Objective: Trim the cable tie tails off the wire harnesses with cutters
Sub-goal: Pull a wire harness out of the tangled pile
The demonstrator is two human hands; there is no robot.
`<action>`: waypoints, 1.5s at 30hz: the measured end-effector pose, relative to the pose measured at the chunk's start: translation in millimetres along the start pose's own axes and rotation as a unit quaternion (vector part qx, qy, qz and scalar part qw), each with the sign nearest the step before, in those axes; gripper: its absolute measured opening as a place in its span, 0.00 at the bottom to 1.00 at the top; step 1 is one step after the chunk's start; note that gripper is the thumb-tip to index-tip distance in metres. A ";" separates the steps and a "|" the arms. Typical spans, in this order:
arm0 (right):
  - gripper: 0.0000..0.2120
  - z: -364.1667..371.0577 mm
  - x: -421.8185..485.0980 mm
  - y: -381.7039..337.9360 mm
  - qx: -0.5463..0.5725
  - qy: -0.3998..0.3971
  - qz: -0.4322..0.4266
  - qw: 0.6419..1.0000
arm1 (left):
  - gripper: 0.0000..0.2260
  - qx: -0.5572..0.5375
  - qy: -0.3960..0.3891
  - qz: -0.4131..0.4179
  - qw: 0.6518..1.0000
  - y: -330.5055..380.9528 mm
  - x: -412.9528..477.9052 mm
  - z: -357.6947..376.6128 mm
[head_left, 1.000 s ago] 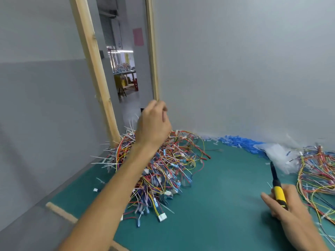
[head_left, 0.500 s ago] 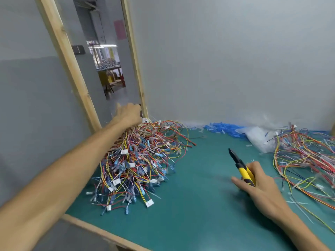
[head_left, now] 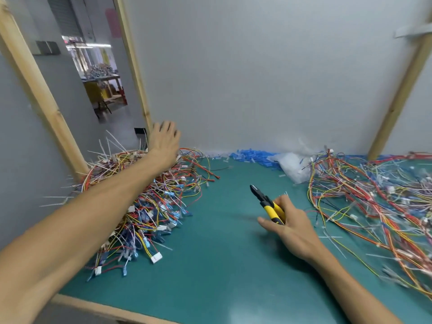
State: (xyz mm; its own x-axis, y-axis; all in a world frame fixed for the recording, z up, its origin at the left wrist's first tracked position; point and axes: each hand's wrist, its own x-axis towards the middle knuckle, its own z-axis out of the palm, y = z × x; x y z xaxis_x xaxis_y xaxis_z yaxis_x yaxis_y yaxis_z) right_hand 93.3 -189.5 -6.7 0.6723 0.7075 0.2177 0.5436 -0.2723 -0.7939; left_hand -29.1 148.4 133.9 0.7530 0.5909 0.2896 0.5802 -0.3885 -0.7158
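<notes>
A tall heap of wire harnesses (head_left: 145,202) with white cable tie tails sticking out lies at the left of the green mat (head_left: 222,265). My left hand (head_left: 163,143) reaches over the heap's far top, fingers spread and relaxed, holding nothing that I can see. My right hand (head_left: 292,228) rests on the mat in the middle and grips yellow-handled cutters (head_left: 268,204), the black jaws pointing up and to the left. A second, flatter spread of harnesses (head_left: 374,202) covers the mat at the right.
Blue bits (head_left: 252,155) and a clear plastic bag (head_left: 292,164) lie along the grey back wall. Wooden posts (head_left: 39,94) frame an opening at the left, another post (head_left: 402,90) stands at the right. The table's wooden front edge (head_left: 105,309) runs lower left.
My left hand has lifted a little off the heap's top and spread its fingers. My right hand with the cutters has stayed in the middle of the mat. My view has turned right and down.
</notes>
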 end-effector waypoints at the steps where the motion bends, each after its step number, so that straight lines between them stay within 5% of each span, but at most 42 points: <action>1: 0.20 -1.1 0.1 -0.7 0.008 -0.001 0.001 1.000 | 0.20 0.021 -0.017 0.013 1.000 0.7 0.9 -0.5; 5: 0.20 -3.7 -1.1 -2.8 0.039 0.006 0.010 0.999 | 0.14 0.080 -0.101 0.019 0.992 0.8 2.2 -4.9; 9: 0.21 -7.6 -1.7 -1.2 0.061 0.011 0.018 0.998 | 0.13 0.025 -0.140 -0.019 0.990 -11.3 9.0 -6.6; 16: 0.19 -16.1 6.4 3.9 -0.025 0.109 0.069 0.991 | 0.16 -0.132 0.140 -0.027 0.981 -33.5 8.2 -47.2; 20: 0.19 -41.4 14.0 22.7 -0.124 0.192 0.125 0.966 | 0.10 -0.311 0.258 -0.027 0.914 -50.4 22.2 -87.6; 24: 0.21 -53.2 12.9 37.7 -0.114 0.268 0.164 0.943 | 0.18 -0.395 0.334 -0.025 0.855 -67.1 28.5 -126.7; 32: 0.14 -48.0 3.5 17.1 0.044 0.226 0.067 0.971 | 0.13 -0.603 0.313 0.001 0.733 -25.6 7.9 -160.9; 37: 0.12 -41.7 -5.5 -2.6 0.163 0.131 -0.001 0.978 | 0.07 -0.645 0.050 0.240 0.724 29.6 -33.0 -164.7; 42: 0.15 -26.3 -10.6 -7.8 0.169 0.094 -0.067 0.979 | 0.02 -0.633 0.153 0.376 0.659 55.9 -73.9 -169.5; 45: 0.15 -23.2 -7.1 -12.6 0.229 0.148 -0.054 0.961 | 0.07 -0.652 0.188 0.350 0.646 65.1 -84.8 -151.8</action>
State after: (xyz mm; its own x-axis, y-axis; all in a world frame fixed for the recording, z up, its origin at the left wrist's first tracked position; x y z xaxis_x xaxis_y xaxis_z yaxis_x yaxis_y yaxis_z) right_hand 93.3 -206.2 15.0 0.7745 0.4808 0.4111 0.3862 0.1553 -0.9092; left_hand -8.0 -34.3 159.2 0.8528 -0.1695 0.4940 -0.3582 -0.8782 0.3170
